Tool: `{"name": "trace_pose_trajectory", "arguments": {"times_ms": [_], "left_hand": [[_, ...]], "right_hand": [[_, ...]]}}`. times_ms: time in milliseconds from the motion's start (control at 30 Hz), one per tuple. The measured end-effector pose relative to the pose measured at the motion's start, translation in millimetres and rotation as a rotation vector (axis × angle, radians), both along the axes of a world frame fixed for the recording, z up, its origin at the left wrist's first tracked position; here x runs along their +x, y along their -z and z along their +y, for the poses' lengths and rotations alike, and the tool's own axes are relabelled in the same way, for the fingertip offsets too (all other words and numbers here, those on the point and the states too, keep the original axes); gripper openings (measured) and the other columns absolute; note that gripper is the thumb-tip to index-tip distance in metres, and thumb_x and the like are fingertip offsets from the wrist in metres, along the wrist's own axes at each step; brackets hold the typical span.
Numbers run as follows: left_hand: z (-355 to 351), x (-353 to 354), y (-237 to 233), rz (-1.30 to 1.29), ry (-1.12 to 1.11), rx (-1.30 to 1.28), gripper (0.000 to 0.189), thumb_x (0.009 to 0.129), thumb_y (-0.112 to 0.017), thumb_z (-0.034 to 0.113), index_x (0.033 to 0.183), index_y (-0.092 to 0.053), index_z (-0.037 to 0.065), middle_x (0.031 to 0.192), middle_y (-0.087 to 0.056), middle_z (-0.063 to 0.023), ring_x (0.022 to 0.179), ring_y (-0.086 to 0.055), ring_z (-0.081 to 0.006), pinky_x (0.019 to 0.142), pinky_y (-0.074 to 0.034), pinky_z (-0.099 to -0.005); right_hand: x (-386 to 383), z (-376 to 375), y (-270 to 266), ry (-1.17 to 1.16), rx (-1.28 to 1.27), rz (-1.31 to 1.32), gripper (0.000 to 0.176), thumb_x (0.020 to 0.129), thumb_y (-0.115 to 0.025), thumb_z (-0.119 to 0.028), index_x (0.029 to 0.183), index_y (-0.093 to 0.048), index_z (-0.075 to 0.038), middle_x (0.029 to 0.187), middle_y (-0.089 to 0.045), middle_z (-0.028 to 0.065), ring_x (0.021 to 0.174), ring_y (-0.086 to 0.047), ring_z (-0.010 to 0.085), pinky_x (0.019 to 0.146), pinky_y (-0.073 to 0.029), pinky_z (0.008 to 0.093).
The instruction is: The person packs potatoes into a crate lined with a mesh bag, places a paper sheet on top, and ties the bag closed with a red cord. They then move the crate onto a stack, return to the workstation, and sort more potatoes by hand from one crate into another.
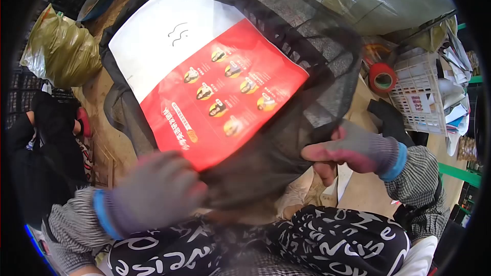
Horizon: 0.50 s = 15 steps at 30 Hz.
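A thin, see-through black cloth [286,143] is spread above my lap, its folds reaching up around a printed sheet. The sheet [215,92] is white at the far end and red at the near end, with small round portraits and print. My right hand [353,151], in a grey and pink glove, pinches the near right edge of the cloth between thumb and fingers; the bare fingertips show. My left hand [158,191], gloved alike and smeared by motion, has its fingers curled at the cloth's near left edge beside the red corner.
A shiny yellow-green sack [64,48] stands at left, near another person in dark clothes [48,148]. On the right are a red tape roll [382,77] and a white plastic basket [417,94] with papers. A large translucent wrapped bundle [394,0] lies behind.
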<state>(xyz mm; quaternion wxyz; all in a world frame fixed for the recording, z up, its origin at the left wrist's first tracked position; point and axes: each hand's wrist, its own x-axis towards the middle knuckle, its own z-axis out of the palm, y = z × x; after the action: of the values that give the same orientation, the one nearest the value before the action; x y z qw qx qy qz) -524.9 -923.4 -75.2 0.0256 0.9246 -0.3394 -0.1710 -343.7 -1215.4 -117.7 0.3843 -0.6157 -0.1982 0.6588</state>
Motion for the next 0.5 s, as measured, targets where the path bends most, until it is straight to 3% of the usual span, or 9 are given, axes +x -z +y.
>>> {"name": "trace_pose_trajectory", "arguments": {"times_ms": [33, 100, 200, 267, 367, 467, 500], "left_hand": [[13, 8, -8, -0.082, -0.072, -0.029, 0.024, 0.07, -0.061, 0.018, 0.092, -0.066, 0.012, 0.086, -0.062, -0.0048, 0.085, -0.063, -0.0211, 0.081, -0.051, -0.0363], [45, 11, -6, -0.121, -0.381, -0.089, 0.026, 0.073, -0.065, 0.011, 0.099, -0.066, 0.009, 0.091, -0.066, -0.0076, 0.085, -0.065, -0.0213, 0.081, -0.052, -0.0366], [52, 25, -2, -0.179, -0.778, -0.343, 0.034, 0.077, -0.069, 0.008, 0.11, -0.065, 0.005, 0.103, -0.066, -0.0121, 0.098, -0.064, -0.0273, 0.087, -0.05, -0.0405], [24, 42, -18, -0.21, -0.528, -0.412, 0.044, 0.081, -0.071, 0.016, 0.121, -0.06, 0.002, 0.115, -0.064, -0.0156, 0.11, -0.059, -0.0335, 0.092, -0.048, -0.0442], [-32, 59, -3, -0.187, -0.32, -0.604, 0.052, 0.073, -0.077, 0.018, 0.119, -0.06, 0.0, 0.112, -0.062, -0.0166, 0.103, -0.061, -0.034, 0.09, -0.049, -0.0403], [-43, 68, 19, -0.022, -0.329, -0.653, 0.049, 0.072, -0.077, 0.017, 0.117, -0.062, 0.006, 0.105, -0.064, -0.0123, 0.097, -0.063, -0.0318, 0.085, -0.05, -0.0398], [-45, 71, 22, 0.041, -0.332, -0.646, 0.048, 0.072, -0.077, 0.017, 0.117, -0.062, 0.008, 0.104, -0.065, -0.011, 0.095, -0.063, -0.0311, 0.083, -0.051, -0.0397]], "right_hand": [[2, -3, -3, 0.021, 0.015, 0.002, 0.044, 0.098, -0.052, -0.033, 0.075, -0.07, -0.001, 0.067, -0.068, 0.0052, 0.063, -0.062, 0.0126, 0.071, -0.048, 0.0266], [4, -4, -8, 0.056, 0.02, 0.027, 0.046, 0.098, -0.051, -0.034, 0.07, -0.07, -0.001, 0.067, -0.068, 0.0061, 0.065, -0.063, 0.0124, 0.07, -0.047, 0.0264], [11, 2, -16, 0.091, 0.017, 0.047, 0.048, 0.098, -0.049, -0.034, 0.07, -0.07, -0.001, 0.068, -0.069, 0.0064, 0.069, -0.063, 0.0118, 0.07, -0.047, 0.0263], [12, 11, -19, 0.076, 0.034, 0.031, 0.05, 0.098, -0.048, -0.035, 0.068, -0.069, -0.001, 0.068, -0.069, 0.0064, 0.07, -0.063, 0.0118, 0.07, -0.047, 0.026], [11, 28, -31, 0.135, 0.008, 0.097, 0.047, 0.098, -0.045, -0.033, 0.075, -0.069, -0.002, 0.069, -0.069, 0.0073, 0.072, -0.064, 0.013, 0.068, -0.046, 0.025], [11, 35, -45, 0.254, 0.057, 0.137, 0.046, 0.098, -0.052, -0.039, 0.085, -0.069, 0.001, 0.077, -0.069, 0.0106, 0.071, -0.068, 0.0177, 0.071, -0.055, 0.0288], [13, 33, -48, 0.173, 0.056, 0.07, 0.047, 0.099, -0.049, -0.04, 0.088, -0.067, 0.001, 0.08, -0.069, 0.0105, 0.074, -0.067, 0.0167, 0.07, -0.053, 0.0272]]}}
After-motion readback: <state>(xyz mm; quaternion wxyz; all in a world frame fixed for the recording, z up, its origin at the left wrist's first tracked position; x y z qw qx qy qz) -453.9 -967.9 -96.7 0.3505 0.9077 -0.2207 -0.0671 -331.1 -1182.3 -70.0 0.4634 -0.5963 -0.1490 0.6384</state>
